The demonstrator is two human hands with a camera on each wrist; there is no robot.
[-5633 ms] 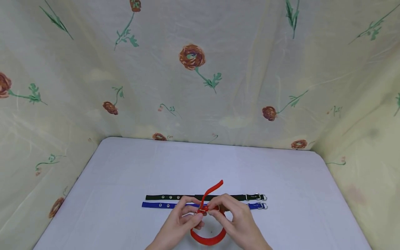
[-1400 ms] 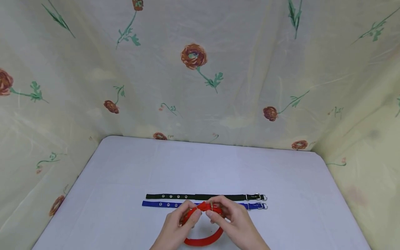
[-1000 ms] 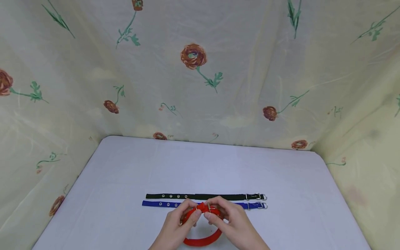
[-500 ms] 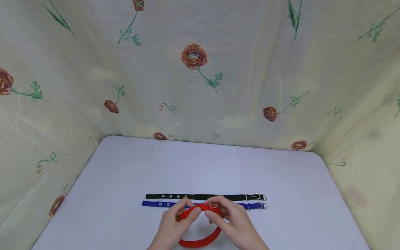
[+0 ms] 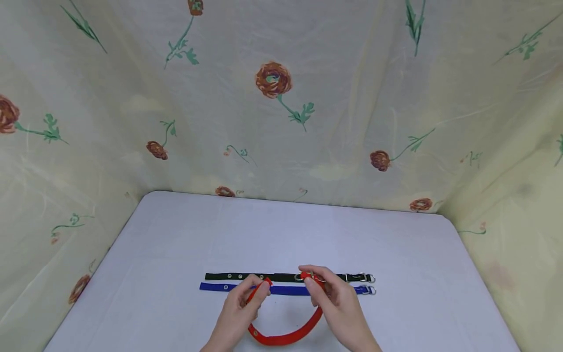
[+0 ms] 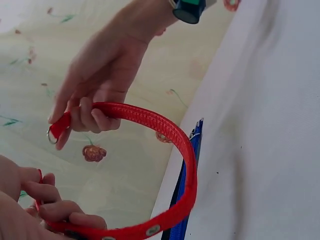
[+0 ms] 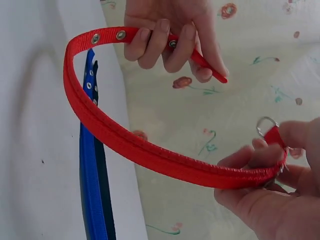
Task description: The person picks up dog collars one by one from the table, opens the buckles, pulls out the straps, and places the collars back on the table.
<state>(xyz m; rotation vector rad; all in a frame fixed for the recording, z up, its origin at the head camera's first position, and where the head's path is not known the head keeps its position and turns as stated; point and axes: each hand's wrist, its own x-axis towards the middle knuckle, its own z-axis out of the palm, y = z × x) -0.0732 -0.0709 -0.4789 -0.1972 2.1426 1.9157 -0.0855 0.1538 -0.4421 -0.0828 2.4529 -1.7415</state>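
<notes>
A red collar (image 5: 286,339) hangs in a wide open curve between both hands, its two ends apart. My left hand (image 5: 237,310) pinches the strap's free end; metal eyelets (image 7: 121,35) show along that side in the right wrist view. My right hand (image 5: 338,303) holds the other end between thumb and fingers, where the buckle and a metal ring (image 7: 258,128) sit. The fingers partly cover the buckle. Beyond the hands, a blue collar (image 5: 288,291) and a black collar (image 5: 283,277) lie straight and side by side, buckles to the right.
A white-covered table (image 5: 176,234) spreads under the hands. Flower-patterned cloth (image 5: 325,161) rises behind it and along both sides. In the left wrist view a dark band (image 6: 189,11) circles the right wrist.
Earlier the red collar was a closed loop with its tail through the buckle. The tail has come out, and the hands have moved apart, left hand leftward and right hand rightward, each with one end.
</notes>
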